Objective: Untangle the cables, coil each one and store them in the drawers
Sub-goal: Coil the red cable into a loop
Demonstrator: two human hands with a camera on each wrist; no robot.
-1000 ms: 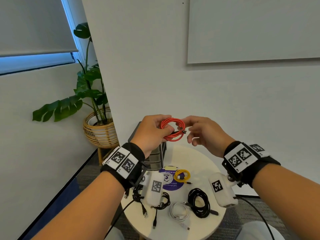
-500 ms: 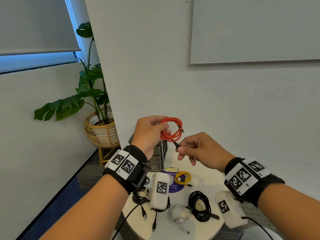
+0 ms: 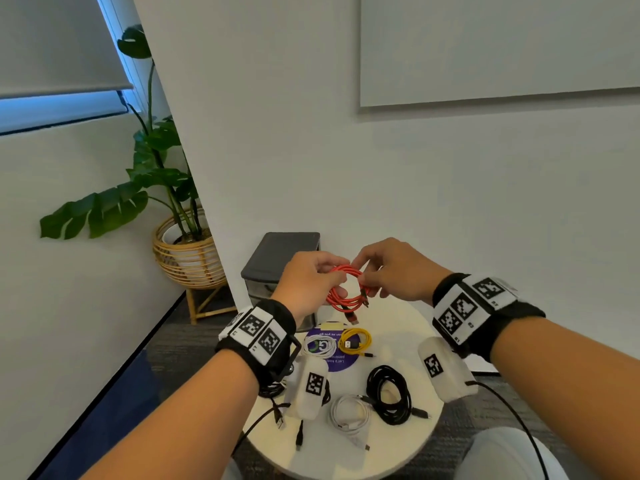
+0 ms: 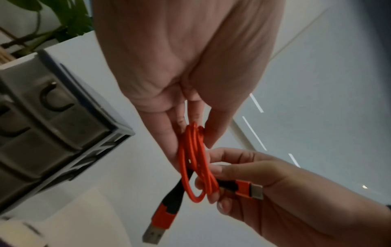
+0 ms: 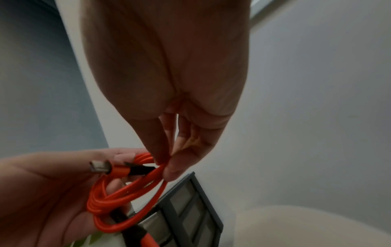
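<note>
A coiled red cable hangs in the air above the round table. My left hand pinches the coil's left side between thumb and fingers. My right hand pinches its right side, beside one plug end. The other USB plug dangles below the coil. The grey drawer unit stands just behind my left hand, its drawers closed. On the table lie coiled yellow, white, black and another white cable.
A purple round sticker lies under the yellow and white coils. More black cable ends trail near the table's front left edge. A potted plant in a wicker stand sits left of the white wall corner.
Both hands came lower over the table. My right hand went from tugging a plug end below the coil back up to pinch the coil's right side.
</note>
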